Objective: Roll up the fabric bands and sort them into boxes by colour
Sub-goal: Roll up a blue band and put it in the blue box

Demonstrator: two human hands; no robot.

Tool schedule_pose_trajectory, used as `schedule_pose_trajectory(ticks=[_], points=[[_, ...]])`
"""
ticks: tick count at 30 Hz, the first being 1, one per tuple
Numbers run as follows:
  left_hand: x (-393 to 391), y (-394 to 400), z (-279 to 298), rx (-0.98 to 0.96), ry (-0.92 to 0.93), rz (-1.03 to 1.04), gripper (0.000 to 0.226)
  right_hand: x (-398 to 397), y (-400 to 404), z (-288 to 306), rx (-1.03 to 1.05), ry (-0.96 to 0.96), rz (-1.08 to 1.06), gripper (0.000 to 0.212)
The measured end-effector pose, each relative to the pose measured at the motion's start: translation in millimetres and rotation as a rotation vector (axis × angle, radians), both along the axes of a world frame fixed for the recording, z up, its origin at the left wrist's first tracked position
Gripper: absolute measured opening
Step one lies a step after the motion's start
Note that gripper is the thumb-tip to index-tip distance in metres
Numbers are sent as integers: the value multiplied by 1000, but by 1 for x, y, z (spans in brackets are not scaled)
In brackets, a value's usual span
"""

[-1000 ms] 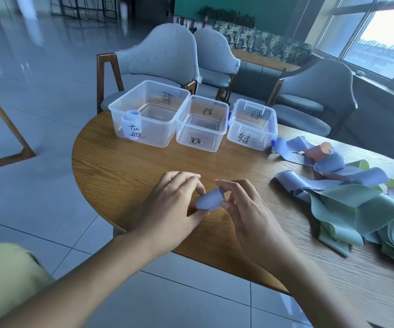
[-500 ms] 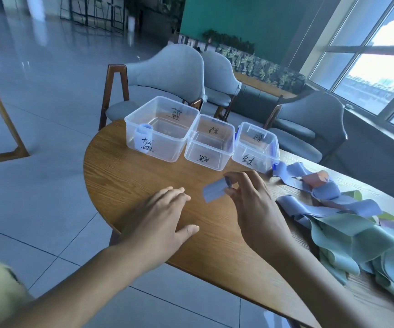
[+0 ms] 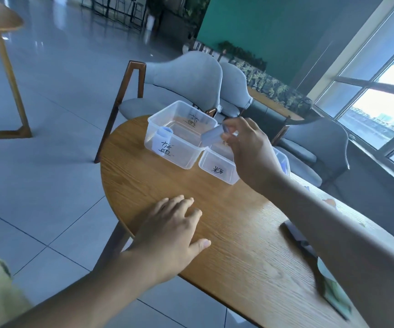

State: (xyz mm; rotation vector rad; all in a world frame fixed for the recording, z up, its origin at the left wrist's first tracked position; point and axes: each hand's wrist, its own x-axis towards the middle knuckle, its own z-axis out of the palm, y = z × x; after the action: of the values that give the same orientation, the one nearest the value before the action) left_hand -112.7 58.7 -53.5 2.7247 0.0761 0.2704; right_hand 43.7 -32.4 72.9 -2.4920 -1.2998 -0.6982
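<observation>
My right hand (image 3: 248,147) pinches a rolled blue fabric band (image 3: 211,136) in the air, over the right rim of the left clear box (image 3: 174,157). That box holds one rolled blue band (image 3: 164,136) standing in its near left corner. A middle clear box (image 3: 214,169) sits beside it, partly behind my hand. A third box (image 3: 283,162) shows only as a sliver past my wrist. My left hand (image 3: 172,230) rests flat on the wooden table (image 3: 238,245), fingers straight, holding nothing. Loose green bands (image 3: 331,287) lie at the right, mostly hidden by my forearm.
The round table's edge curves close on the left and front. Grey upholstered chairs (image 3: 186,76) stand behind the boxes, and another chair (image 3: 319,143) stands at the right. A wooden table leg (image 3: 13,86) stands far left on the tiled floor.
My right hand has carried the rolled blue band away from me, up over the left box's rim. My left hand let go and now lies flat on the table. The view swung left.
</observation>
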Motion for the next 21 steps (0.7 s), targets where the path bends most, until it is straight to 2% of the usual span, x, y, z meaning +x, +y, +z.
schedule_pose_trajectory(ticks=[3, 9, 13, 16, 21], points=[[1, 0, 1, 6, 13, -8, 64, 18, 21, 2, -148, -109, 11, 16], [4, -2, 1, 10, 36, -17, 64, 37, 61, 3, -67, 166, -17, 5], [4, -2, 2, 2, 30, -25, 63, 44, 83, -1, -163, 324, -85, 8], [4, -3, 2, -5, 22, -23, 63, 47, 95, -1, -251, 366, -123, 24], [7, -3, 2, 16, 13, -25, 62, 53, 110, -2, -331, 396, -168, 25]])
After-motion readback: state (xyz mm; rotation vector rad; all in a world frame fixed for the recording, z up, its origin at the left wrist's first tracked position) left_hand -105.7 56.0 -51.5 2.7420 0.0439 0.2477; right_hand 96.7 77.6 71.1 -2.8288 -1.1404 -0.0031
